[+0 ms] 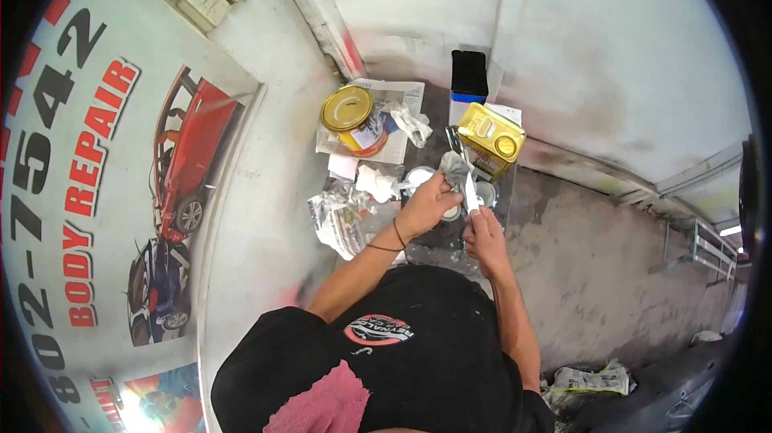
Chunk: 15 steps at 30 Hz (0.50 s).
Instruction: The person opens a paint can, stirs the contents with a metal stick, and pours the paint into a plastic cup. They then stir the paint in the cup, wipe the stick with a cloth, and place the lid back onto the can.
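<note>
My left hand [429, 205] is closed on a crumpled grey rag [455, 166], pressed against a flat, pale stick [470, 192]. My right hand [484, 236] grips the lower end of that stick, which points away from me; a dark, shiny piece [453, 140] shows at its far end. Below and around my hands are small round containers, including a white-filled cup [419, 176] by my left fingers and a grey one [486, 192] beside the stick. A gold rectangular metal can [492, 132] stands just beyond my right hand.
Newspaper [410, 94] under a large yellow-lidded can [347, 108] lies at the back left, near a crumpled white cloth [414, 125]. A black-topped box [469, 73] stands at the back. Crumpled paper [338, 224] is at the left; walls enclose the left and back.
</note>
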Each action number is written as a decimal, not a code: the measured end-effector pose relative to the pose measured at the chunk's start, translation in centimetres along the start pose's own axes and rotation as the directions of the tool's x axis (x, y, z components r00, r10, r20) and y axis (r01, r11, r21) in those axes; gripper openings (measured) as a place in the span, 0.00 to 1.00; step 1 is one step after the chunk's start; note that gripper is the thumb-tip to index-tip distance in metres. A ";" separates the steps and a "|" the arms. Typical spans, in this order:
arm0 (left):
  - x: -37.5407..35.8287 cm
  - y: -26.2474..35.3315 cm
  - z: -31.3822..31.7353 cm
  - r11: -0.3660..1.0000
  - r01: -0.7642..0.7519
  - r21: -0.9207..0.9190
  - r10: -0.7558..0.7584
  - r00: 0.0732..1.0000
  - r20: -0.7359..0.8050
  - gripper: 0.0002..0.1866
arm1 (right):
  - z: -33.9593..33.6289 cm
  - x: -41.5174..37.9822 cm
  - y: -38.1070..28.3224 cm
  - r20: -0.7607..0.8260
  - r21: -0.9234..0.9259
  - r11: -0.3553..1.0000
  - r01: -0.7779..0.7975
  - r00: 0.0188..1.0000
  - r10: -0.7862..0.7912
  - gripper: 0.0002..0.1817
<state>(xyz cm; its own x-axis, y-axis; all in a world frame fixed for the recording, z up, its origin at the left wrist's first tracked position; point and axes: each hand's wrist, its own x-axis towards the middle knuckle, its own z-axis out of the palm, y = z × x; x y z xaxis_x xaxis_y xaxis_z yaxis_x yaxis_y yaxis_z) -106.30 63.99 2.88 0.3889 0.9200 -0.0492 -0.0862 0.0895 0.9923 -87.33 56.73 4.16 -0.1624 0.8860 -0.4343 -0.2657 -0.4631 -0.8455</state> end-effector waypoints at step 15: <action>3.6 2.9 -1.7 0.982 -0.031 -0.185 -0.045 0.918 -0.393 0.18 | 2.8 1.6 -1.7 0.015 -0.663 0.701 0.261 0.942 -0.336 0.16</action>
<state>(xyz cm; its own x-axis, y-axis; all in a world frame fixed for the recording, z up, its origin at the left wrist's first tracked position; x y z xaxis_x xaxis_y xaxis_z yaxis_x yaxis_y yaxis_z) -106.68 68.18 5.34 0.0006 0.9909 -0.1348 -0.2662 0.1301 0.9551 -89.78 58.92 5.80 -0.0781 0.9897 -0.1200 0.4014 -0.0790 -0.9125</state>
